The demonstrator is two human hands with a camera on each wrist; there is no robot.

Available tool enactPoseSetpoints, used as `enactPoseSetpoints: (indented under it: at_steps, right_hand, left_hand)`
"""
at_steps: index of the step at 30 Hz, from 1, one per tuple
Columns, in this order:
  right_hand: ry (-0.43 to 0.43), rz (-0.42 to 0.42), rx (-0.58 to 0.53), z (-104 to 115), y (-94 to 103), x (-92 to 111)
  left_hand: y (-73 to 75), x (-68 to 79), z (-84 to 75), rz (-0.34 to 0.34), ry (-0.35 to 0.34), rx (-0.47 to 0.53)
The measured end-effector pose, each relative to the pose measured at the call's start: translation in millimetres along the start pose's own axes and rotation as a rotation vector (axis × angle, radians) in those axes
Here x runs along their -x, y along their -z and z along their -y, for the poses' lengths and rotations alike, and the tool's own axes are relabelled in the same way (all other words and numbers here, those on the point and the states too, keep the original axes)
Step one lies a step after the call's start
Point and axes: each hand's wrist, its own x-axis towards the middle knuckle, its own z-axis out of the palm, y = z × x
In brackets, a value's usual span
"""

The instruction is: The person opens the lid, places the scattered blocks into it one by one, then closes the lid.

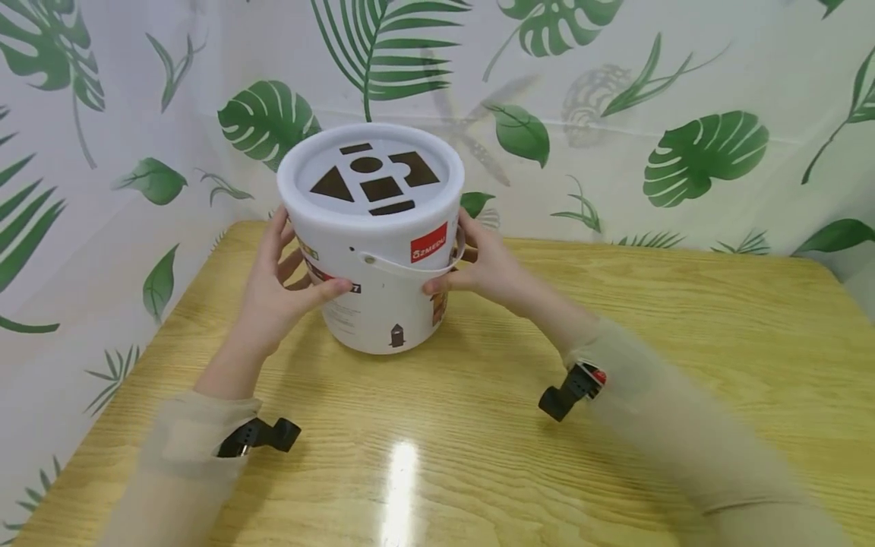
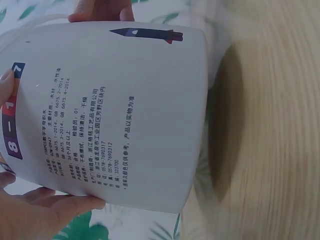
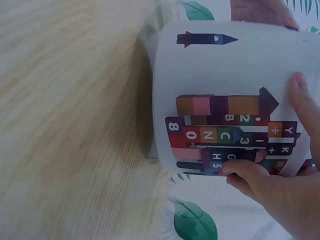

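Both hands hold a white plastic bucket [image 1: 383, 311] between them from opposite sides. Its white lid [image 1: 369, 219] has cut-out holes: a triangle, a circle, rectangles and an arch. My left hand [image 1: 276, 292] grips the left side, thumb across the front and fingers around the back. On the other side, my right hand [image 1: 488, 266] wraps the wall, with its thumb near the hanging white handle [image 1: 417, 272]. Printed blocks and a rocket picture [image 3: 207, 39] show in the right wrist view. Small printed text faces the left wrist camera. In both wrist views a shadowed gap separates the bucket's bottom from the table.
A wood-grain table [image 1: 683, 319] spreads under the arms, with a bright light reflection [image 1: 399, 494] near the front. Behind it hangs a white leaf-patterned cloth [image 1: 588, 45]. A black camera [image 1: 283, 434] sticks out from the left sleeve, another black camera [image 1: 557, 403] from the right.
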Motion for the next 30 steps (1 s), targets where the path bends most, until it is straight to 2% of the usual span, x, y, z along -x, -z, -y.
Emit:
enactPoseSetpoints:
  at_steps: [8, 19, 25, 30]
  right_hand:
    - [-0.024, -0.095, 0.103, 4.8, 26.6, 62.7]
    - [-0.103, -0.218, 0.246, 10.7, 42.9, 140.6]
    - [-0.074, -0.24, 0.301, 7.0, 46.9, 169.1]
    - [-0.074, -0.258, 0.339, 5.7, 48.8, 181.5]
  left_hand:
    - [-43.6, 11.1, -11.3, 0.103, -0.047, 0.031]
    - [-93.3, 25.5, -17.4, 0.226, -0.046, 0.045]
    - [-111.4, 32.4, -16.2, 0.262, -0.047, 0.07]
    - [-121.4, 36.8, -15.1, 0.28, -0.062, 0.095]
